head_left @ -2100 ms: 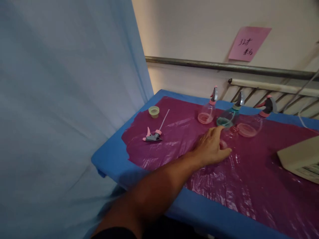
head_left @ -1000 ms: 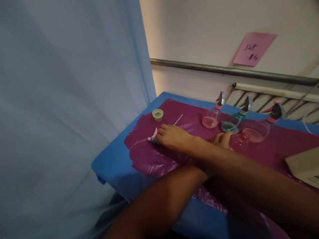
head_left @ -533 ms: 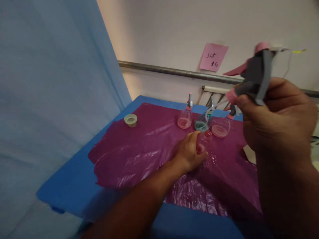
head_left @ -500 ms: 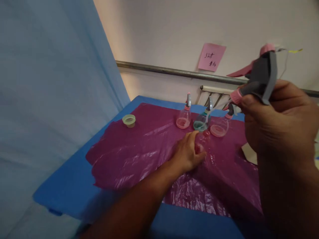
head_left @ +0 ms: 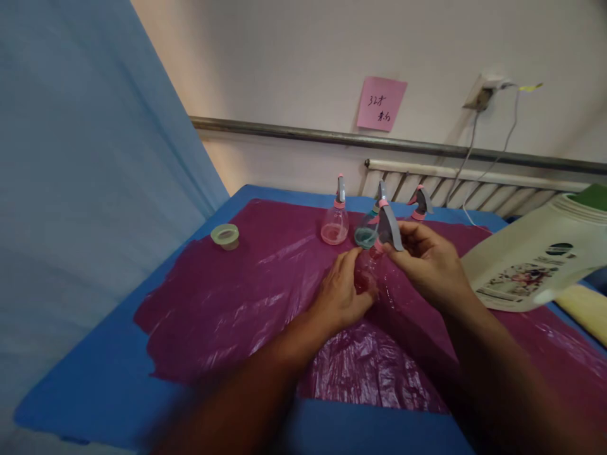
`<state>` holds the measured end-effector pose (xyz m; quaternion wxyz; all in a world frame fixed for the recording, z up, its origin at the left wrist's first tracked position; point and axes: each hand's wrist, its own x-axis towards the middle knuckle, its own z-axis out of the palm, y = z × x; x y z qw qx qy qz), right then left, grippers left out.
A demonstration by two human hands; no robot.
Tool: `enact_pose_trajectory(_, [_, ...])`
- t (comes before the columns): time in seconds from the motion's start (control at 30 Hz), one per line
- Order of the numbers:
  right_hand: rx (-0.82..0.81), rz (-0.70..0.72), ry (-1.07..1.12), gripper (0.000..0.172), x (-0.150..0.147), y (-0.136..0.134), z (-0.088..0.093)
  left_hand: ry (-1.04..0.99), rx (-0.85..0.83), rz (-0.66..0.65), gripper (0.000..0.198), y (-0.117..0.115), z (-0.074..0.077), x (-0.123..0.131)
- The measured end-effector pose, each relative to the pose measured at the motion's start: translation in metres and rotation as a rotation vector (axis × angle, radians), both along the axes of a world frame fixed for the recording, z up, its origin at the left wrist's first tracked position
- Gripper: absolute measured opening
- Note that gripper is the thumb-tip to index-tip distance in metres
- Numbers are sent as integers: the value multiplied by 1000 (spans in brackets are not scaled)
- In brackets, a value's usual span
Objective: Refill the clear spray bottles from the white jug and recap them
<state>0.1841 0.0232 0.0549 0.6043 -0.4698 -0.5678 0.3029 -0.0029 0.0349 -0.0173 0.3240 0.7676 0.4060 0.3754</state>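
Observation:
My left hand (head_left: 342, 287) is wrapped round a clear spray bottle (head_left: 367, 268) that stands on the purple plastic sheet. My right hand (head_left: 427, 259) grips a grey and pink trigger spray head (head_left: 389, 229) at the mouth of that bottle. Whether its collar is threaded on, I cannot tell. Just behind stand a spray bottle with pink liquid (head_left: 334, 229) and a spray bottle with teal liquid (head_left: 364, 236). Another spray bottle's head (head_left: 420, 202) shows past my right hand, its body mostly hidden.
A small round tub with a pale green rim (head_left: 225, 236) sits at left on the purple sheet (head_left: 227, 297). To the right is a large white jug with a green cap (head_left: 535, 259). A radiator (head_left: 455, 174), pipe (head_left: 284, 131) and socket with cables (head_left: 484, 98) line the wall.
My right hand has brought the spray head down and left from high on the right to the bottle's mouth. My left hand stays on the bottle. The view has shifted, showing the jug.

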Motion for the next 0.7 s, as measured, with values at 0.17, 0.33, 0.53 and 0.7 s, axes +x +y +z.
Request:
enact_pose_trajectory(0.17, [-8,68,-75,38,10,5,-24,4,19,-9,85,1,-1,1])
enact_pose_trajectory(0.33, [28,61,-192,37,12,5,-33,1,9,4,83,0,1,2])
enact_pose_trajectory(0.53, [58,43,-247,35,10,1,-32,8,53,-3,82,1,0,3])
enact_pose_trajectory(0.7, [90,-5,-364,35,9,-4,-26,-38,163,-64,94,1,-5,3])
